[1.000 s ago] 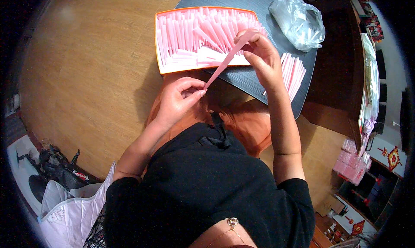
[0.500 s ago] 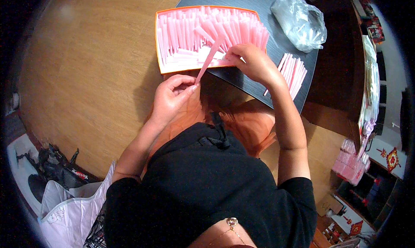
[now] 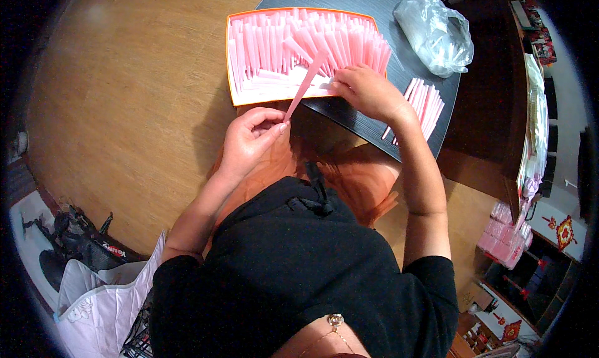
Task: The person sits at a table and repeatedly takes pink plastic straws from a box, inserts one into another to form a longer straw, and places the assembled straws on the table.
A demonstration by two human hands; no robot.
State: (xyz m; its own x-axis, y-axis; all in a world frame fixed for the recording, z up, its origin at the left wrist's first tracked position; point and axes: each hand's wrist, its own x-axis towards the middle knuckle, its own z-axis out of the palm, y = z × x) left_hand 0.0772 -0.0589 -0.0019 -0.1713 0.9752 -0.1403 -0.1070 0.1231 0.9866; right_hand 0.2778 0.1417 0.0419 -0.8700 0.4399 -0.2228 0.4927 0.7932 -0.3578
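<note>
Left hand point(image 3: 251, 141): thumb and index finger clamped on the narrow lower end of a flat pink strip point(image 3: 306, 84); other fingers curled in toward the palm. Hand sits over the person's lap, just in front of the box. Strip slants up and to the right, widening toward its free upper end. That end overlaps the box contents in this view; contact with them cannot be told.

Right hand point(image 3: 368, 91): at the near right part of the box, back of hand upward, fingers bent. Fingertips close together, pointing left over the pale pieces; whether they are clamped on one cannot be told.

Box point(image 3: 249, 99): shallow, white inside, orange rim, its right part over the edge of the dark wood-grain table point(image 3: 388, 36). Packed with many pink strips point(image 3: 265, 49), mostly side by side and roughly upright in the view, a few leaning across near the middle. Paler pieces point(image 3: 268, 83) lie flat along the near side.

On the table, right of the box: a loose row of slender pink-and-white sticks point(image 3: 425, 107), near the right forearm. Behind them, a crumpled transparent plastic bag point(image 3: 435, 36) with small white pieces inside.

Person wears a black T-shirt point(image 3: 299, 264) and orange trousers point(image 3: 359, 177). Lower left: pale quilted cloth point(image 3: 112, 302). Far right: stacked pink packs point(image 3: 504, 242) in shiny wrap.
</note>
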